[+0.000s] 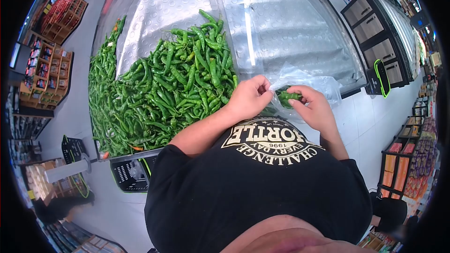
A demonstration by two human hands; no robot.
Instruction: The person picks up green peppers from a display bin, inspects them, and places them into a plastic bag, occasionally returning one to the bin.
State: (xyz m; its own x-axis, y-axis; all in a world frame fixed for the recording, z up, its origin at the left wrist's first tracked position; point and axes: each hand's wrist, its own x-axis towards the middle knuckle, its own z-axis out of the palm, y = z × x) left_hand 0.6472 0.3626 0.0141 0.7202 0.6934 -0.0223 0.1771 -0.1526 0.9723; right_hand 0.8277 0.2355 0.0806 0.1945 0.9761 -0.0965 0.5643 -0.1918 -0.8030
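Note:
My left hand [251, 96] is closed in a pinch on the rim of a clear plastic bag [323, 86], in front of my chest. Beside it, my right hand [314, 105] curls its thumb and fingers around green peppers [287, 97] at the bag's opening. Thin film spreads out behind and beyond the right hand, and more green shows through it below the fingers. To the left of my left forearm lies a large heap of long green peppers [164, 89] on the display stand, reaching close to that hand.
Silvery dimpled lining [290, 28] covers the stand's right side. A black basket with a green rim [129, 175] sits under its front edge, and another basket [378, 79] stands at right. Wooden shelves [47, 75] line the left; a person's dark clothing [389, 208] shows at lower right.

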